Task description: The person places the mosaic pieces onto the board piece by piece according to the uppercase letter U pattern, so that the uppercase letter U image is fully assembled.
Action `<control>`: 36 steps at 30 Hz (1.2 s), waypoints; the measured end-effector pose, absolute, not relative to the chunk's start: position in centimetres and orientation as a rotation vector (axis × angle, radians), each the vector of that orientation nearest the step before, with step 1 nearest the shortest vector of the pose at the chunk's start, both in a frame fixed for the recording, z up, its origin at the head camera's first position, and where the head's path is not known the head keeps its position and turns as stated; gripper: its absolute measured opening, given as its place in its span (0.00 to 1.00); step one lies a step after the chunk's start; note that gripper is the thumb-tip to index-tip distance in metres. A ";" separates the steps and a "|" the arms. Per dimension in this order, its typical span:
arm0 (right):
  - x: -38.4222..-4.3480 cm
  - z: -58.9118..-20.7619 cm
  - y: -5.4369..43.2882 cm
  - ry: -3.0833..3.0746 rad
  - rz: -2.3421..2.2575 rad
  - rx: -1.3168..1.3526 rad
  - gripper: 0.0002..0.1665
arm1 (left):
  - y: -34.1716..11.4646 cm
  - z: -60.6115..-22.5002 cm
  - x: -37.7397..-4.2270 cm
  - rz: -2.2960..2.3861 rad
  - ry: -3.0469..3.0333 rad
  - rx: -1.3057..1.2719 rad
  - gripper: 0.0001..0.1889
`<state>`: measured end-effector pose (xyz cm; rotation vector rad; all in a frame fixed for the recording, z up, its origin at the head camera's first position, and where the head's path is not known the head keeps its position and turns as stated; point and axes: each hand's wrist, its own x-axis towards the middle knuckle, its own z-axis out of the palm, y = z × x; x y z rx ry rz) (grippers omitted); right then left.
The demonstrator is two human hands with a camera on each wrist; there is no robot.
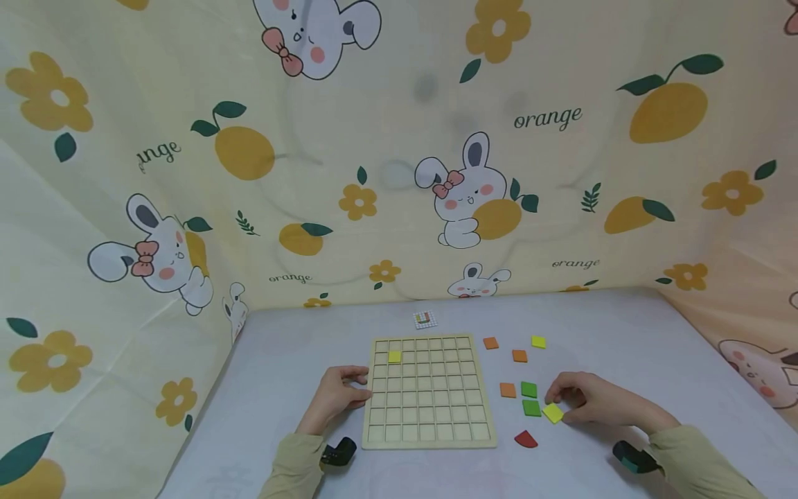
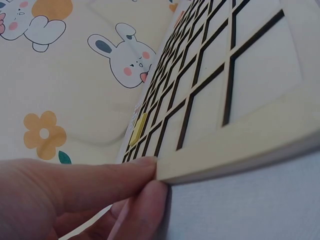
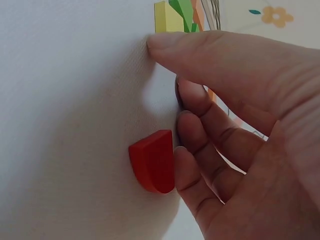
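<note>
A pale wooden grid board [image 1: 430, 443] lies on the table, with a yellow square tile [image 1: 395, 357] in one upper-left cell. At its left edge, my left hand [image 1: 337, 396] holds the frame between thumb and fingertips; the left wrist view shows both tips against the rim [image 2: 235, 152]. My right hand [image 1: 601, 400] pinches a second yellow square tile [image 1: 552, 414], turned cornerwise, to the right of the board. In the right wrist view, the thumb overlaps this tile [image 3: 167, 20]. A red curved block [image 3: 154, 162] lies beside the lower fingertips there.
Two green tiles [image 1: 530, 398] lie just left of the right hand, near three orange tiles [image 1: 508, 390]. Another yellow tile [image 1: 539, 342] is farther back. A red wedge [image 1: 526, 439] lies nearer me. Behind the board is a small patterned card [image 1: 425, 319]; a printed cloth [image 1: 386, 173] hangs beyond.
</note>
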<state>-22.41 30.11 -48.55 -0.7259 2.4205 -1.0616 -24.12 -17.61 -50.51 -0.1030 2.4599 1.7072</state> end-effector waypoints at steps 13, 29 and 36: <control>-22.9 -48.8 30.1 2.462 -1.050 -0.680 0.16 | -17.8 -50.8 -24.2 1.701 2.457 -0.104 0.26; -25.3 -45.3 24.3 2.594 -1.041 -0.885 0.11 | -18.0 -51.2 -24.2 1.695 2.465 -0.057 0.26; -26.7 -45.1 20.1 2.609 -1.069 -0.929 0.10 | -17.2 -51.2 -23.8 1.726 2.425 0.025 0.27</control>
